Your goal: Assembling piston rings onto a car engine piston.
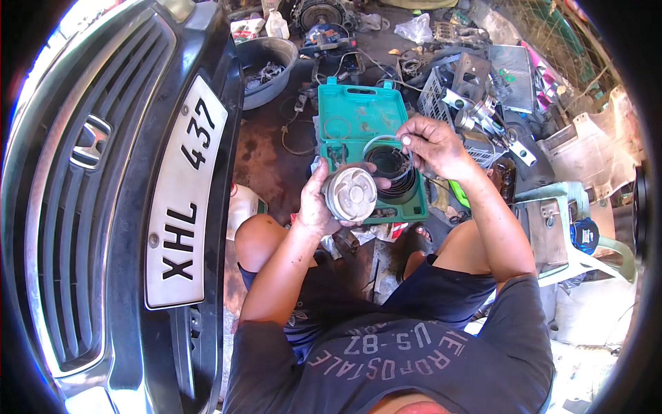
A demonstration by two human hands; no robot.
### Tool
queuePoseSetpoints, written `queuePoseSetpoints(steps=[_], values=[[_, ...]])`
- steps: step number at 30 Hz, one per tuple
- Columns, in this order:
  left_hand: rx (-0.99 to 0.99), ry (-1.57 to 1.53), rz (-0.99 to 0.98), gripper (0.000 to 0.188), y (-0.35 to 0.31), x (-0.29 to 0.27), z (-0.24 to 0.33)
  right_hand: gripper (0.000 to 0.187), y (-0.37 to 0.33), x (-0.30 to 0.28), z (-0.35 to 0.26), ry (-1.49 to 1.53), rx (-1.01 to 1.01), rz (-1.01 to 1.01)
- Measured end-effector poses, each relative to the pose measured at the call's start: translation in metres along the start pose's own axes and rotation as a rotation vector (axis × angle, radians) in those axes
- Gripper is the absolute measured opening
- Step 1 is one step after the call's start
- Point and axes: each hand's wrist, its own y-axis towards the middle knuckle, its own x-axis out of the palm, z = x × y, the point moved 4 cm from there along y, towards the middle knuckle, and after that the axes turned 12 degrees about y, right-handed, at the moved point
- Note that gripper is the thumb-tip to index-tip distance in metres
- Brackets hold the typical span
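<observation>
My left hand (pixel 314 205) is wrapped round a metal piston (pixel 352 196), its round face with shallow recesses turned up. Grooves run round the piston's side. Between thumb and fingers, my right hand (pixel 434 146) pinches a thin metal piston ring (pixel 378 136). The ring hangs just beyond the piston, apart from it. Beneath both hands a green plastic case (pixel 386 103) lies open on the ground, its lid folded away from me. Dark round bands (pixel 403 190) sit nested in the case, partly hidden by the ring and my left fingers.
A dark car front with a grille (pixel 96 186) fills the left side. Beyond it stands a grey basin (pixel 286 79) with parts inside. Pistons with connecting rods (pixel 476 114) lie on a white crate (pixel 431 96) at the right. Nearer are a pale plastic chair (pixel 610 255) and a white jug (pixel 243 207).
</observation>
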Motion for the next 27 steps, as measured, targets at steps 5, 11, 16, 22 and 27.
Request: queuePoseSetpoints(steps=[5, 11, 16, 22, 27], values=[[-0.055, -0.12, 0.1, 0.089, 0.002, 0.001, -0.004, 0.014, 0.002, 0.002, 0.008, 0.047, -0.032, 0.004], [-0.117, -0.075, 0.109, 0.084, 0.006, 0.009, -0.01, 0.012, 0.002, 0.006, 0.012, -0.194, -0.123, 0.04], [-0.252, -0.134, 0.06, 0.075, 0.008, 0.014, -0.015, 0.013, -0.008, 0.022, -0.005, -0.535, -0.431, 0.094], [-0.267, -0.113, 0.004, 0.072, 0.012, 0.006, -0.026, 0.01, -0.008, 0.034, -0.008, -0.65, -0.505, 0.089], [-0.243, -0.017, 0.126, 0.066, 0.009, 0.005, -0.024, 0.006, -0.002, 0.021, 0.006, -0.287, -0.226, -0.045]])
